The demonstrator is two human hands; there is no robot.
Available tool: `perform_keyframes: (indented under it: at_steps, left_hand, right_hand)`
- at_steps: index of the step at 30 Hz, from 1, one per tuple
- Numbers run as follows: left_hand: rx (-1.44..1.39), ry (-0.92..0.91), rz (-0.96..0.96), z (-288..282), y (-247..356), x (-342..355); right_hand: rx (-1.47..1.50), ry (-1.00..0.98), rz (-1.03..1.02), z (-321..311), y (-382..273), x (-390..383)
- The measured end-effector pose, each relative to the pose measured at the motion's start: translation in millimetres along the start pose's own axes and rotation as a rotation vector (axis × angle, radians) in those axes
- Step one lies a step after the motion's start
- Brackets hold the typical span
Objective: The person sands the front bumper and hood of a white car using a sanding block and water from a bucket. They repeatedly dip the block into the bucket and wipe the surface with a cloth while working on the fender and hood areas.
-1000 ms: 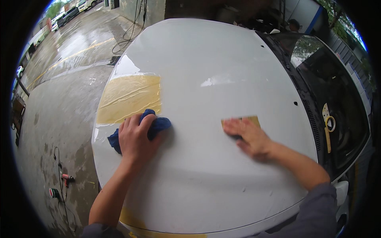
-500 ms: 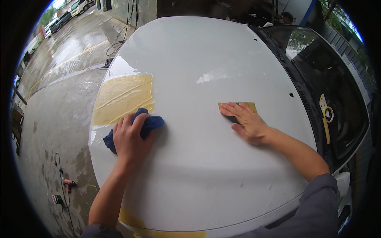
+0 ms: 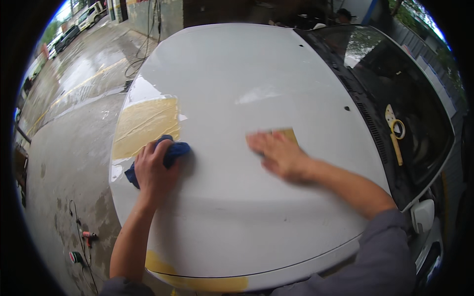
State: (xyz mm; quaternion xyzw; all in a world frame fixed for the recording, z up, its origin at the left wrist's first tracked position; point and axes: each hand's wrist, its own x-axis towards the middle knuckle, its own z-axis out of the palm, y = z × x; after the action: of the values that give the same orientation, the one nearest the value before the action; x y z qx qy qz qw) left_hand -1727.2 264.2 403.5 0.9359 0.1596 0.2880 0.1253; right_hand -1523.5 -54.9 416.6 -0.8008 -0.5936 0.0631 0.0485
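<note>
Both hands are on a white car hood (image 3: 222,74). My left hand (image 3: 154,167) is closed around a crumpled dark blue cloth (image 3: 178,149) and rests beside a smooth-edged, ridged yellow filler patch (image 3: 148,123) on the hood's left side. Farther right, my right hand (image 3: 281,154) lies flat over a small tan sheet (image 3: 289,133) that looks like sandpaper, pressing it against the hood. Motion blurs the fingers of that hand, and most of the sheet is hidden beneath them. Another yellow patch (image 3: 207,283) covers part of the near front edge.
A putty spreader (image 3: 389,114), a roll of yellow tape (image 3: 397,129) and a light-coloured handle (image 3: 397,152) sit at the windshield base. A red corded power tool (image 3: 89,235) lies on the wet concrete floor (image 3: 64,153) at left. A side mirror (image 3: 423,216) juts out at right. Beyond the hood is a person (image 3: 343,16).
My right hand has slid left across the hood with the tan sheet. My left hand still grips the cloth near the yellow patch. The whole view has shifted slightly.
</note>
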Motion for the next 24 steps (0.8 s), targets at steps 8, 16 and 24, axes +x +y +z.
perform_keyframes:
  at_steps: [8,16,24]
  left_hand:
    - [-0.031,0.031,0.176,26,48,22]
    - [-0.117,-0.013,0.182,-1,59,-1]
    - [-0.104,-0.044,0.606,3,353,37]
  right_hand:
    - [0.031,0.306,0.311,-41,94,4]
    - [0.247,-0.014,0.103,-15,-22,-124]
    - [0.341,0.129,0.185,-27,-30,-121]
